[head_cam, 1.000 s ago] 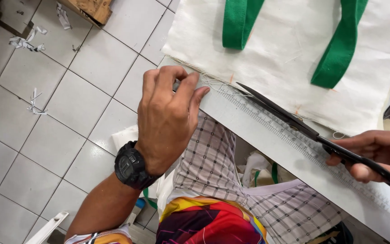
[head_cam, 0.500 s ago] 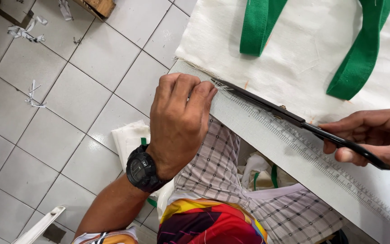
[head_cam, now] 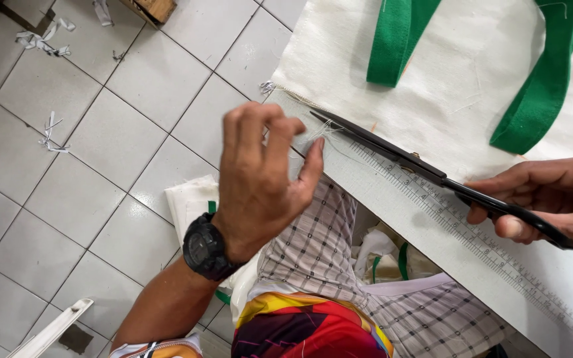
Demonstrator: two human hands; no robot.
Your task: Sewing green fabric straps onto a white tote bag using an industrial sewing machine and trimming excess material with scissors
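Since the earlier frames, left hand [head_cam: 260, 179] has lifted off the table's near edge: it then lay flat with fingers pressed over the cloth margin, and now hovers just above it, fingers loosely spread and curled, holding nothing; whether the fingertips pinch loose threads cannot be told. Right hand [head_cam: 552, 199] remains wrapped tightly around the handles of the black scissors [head_cam: 399, 156], at the right end of the table's near edge. Blades lie closed or nearly so, flat along the printed ruler strip [head_cam: 472, 245] that runs down that edge, tips pointing toward the frayed threads [head_cam: 323, 130] at the bag's near left corner.

Hazards, as judged: with the left hand off the cloth, the cream fabric bag [head_cam: 445, 86] is unpinned and may shift or pucker when the blades close, giving a ragged trim or a nick in the seam. Left thumb sits close to the blade tips; a forward push could catch it.

Farther back, the bag's two green handles [head_cam: 399, 40] lie flat on its face toward the table's far edge. Bag appears flat; its opening is not visible, so contents cannot be told. On the tiled floor [head_cam: 67, 166] below lie white fabric scraps [head_cam: 51, 129] and a folded cream piece [head_cam: 190, 202].
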